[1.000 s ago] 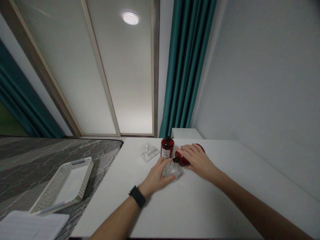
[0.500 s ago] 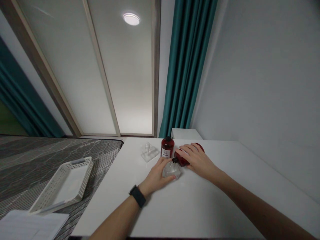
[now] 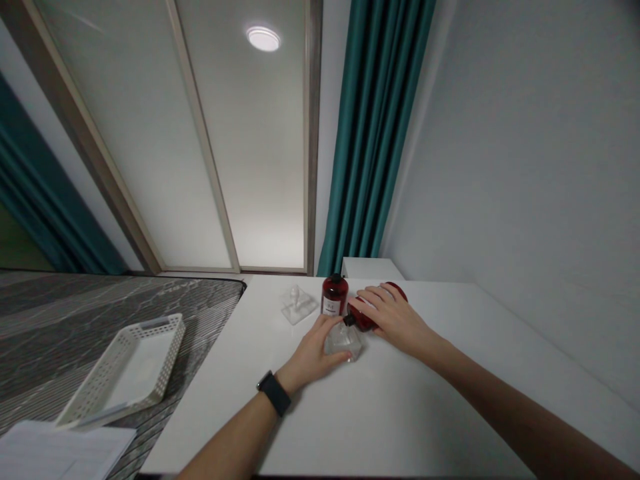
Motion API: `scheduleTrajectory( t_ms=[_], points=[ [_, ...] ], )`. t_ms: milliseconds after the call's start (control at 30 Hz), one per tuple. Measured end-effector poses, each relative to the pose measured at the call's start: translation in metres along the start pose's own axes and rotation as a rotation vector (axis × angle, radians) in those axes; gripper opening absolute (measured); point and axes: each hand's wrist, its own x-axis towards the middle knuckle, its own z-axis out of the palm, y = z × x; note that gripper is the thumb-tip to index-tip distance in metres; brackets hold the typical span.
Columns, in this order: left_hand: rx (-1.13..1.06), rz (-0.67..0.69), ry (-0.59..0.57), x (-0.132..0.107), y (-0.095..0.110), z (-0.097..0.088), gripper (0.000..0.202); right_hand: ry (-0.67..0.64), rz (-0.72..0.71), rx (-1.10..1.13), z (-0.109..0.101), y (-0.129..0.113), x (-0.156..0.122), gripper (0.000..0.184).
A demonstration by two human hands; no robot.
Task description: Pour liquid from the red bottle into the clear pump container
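My right hand (image 3: 393, 317) is wrapped over a dark red bottle (image 3: 361, 319), tilted on its side with its black neck pointing left and down. Under that neck stands a small clear container (image 3: 345, 341). The thumb and fingers of my left hand (image 3: 315, 350) curl around the container's left side. Whether any liquid flows is too small to tell. Just behind, a second red bottle (image 3: 334, 295) with a black top and a white label stands upright. A clear square lid with a knob (image 3: 297, 303) lies on the white table to its left.
The white table (image 3: 380, 420) runs up to the wall on the right. A white perforated basket (image 3: 167, 363) and a stack of paper (image 3: 65, 450) lie on a grey patterned surface at left. A white box-shaped piece (image 3: 373, 268) stands behind the table, before a teal curtain (image 3: 377, 133).
The bottle in my right hand has tipped very slightly, its upper end a little lower and nearer. My left hand keeps its place at the container.
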Motion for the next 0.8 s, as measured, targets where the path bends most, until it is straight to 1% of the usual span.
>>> scheduleTrajectory(
  t_ms=[233,800],
  points=[
    [-0.004,0.008,-0.001,-0.0004,-0.0014,-0.0002,0.066,-0.009,-0.017,-0.034,-0.0038,0.0008,0.0024,0.072],
    [-0.031,-0.001,0.021,0.0009,0.0050,-0.0020,0.066,0.013,-0.050,-0.053,-0.0107,0.0028,0.0076,0.065]
  ],
)
